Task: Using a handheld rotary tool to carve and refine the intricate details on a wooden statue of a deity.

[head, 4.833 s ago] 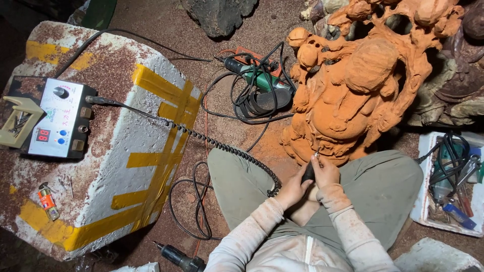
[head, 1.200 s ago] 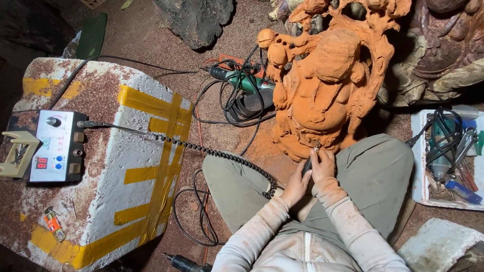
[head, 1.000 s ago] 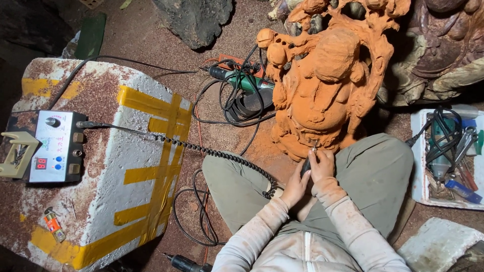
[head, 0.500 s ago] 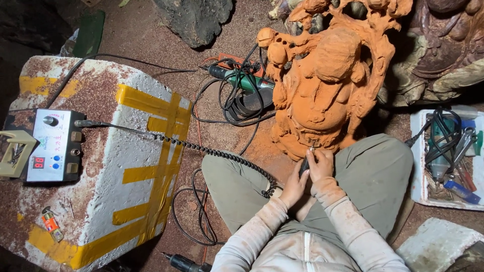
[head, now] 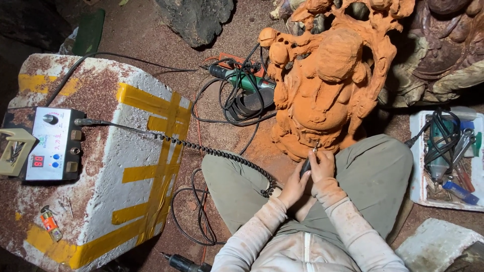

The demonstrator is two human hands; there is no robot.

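- From the head camera, we had our left hand [head: 294, 185] wrapped around the dark body of a small rotary carving tool [head: 307, 163], fingers curled snug on its lower end.
- Our right hand [head: 322, 165] pinched the same tool nearer its tip, so both hands were clenched on it and touching each other.
- The tool's tip sat right against the lower edge of the orange carved figure [head: 327, 85], which stood upright on the dusty ground just beyond our knees.
- A coiled black cord [head: 212, 149] ran from under our left wrist across to the control box [head: 48, 144], which rested on the white foam block [head: 121, 166] striped with yellow tape.
- A pale plastic holder [head: 15, 151] leaned against the left side of the box, and a small orange lighter [head: 49, 224] lay on the block below it.
- We sat cross-legged in grey-green trousers [head: 373, 176], pale sleeves dusted reddish.
- A green power tool [head: 247, 83] lay in a tangle of black cables just left of the figure.
- A white tray [head: 418, 166] of hand tools sat on our right, beside our knee.
- Another dark tool [head: 184, 262] lay on the ground near our left side.
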